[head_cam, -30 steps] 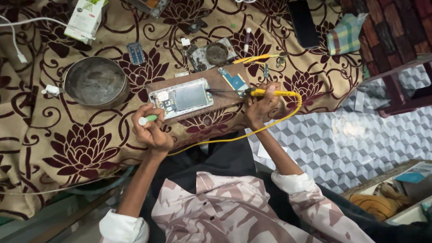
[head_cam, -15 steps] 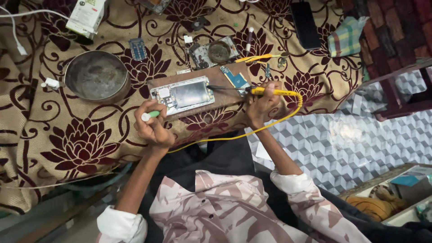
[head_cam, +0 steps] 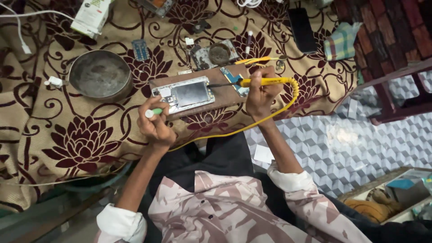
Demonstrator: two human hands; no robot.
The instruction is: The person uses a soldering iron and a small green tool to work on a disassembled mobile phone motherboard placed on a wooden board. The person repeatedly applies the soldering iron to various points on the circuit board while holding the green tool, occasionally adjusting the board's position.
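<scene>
Left hand (head_cam: 155, 123): closed on a green tool (head_cam: 153, 112), at the phone's near edge. Right hand (head_cam: 258, 92): closed on the yellow iron (head_cam: 263, 82); keep your wrist low, tip steady. Phone (head_cam: 185, 94): opened, flat on the board (head_cam: 225, 100). Beyond: metal bowl (head_cam: 100, 74).

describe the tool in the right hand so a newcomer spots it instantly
Start at the brown wooden board on the flowered cloth. At its right end the right hand grips a soldering iron. It alone has a yellow handle and a trailing yellow cord.
</scene>
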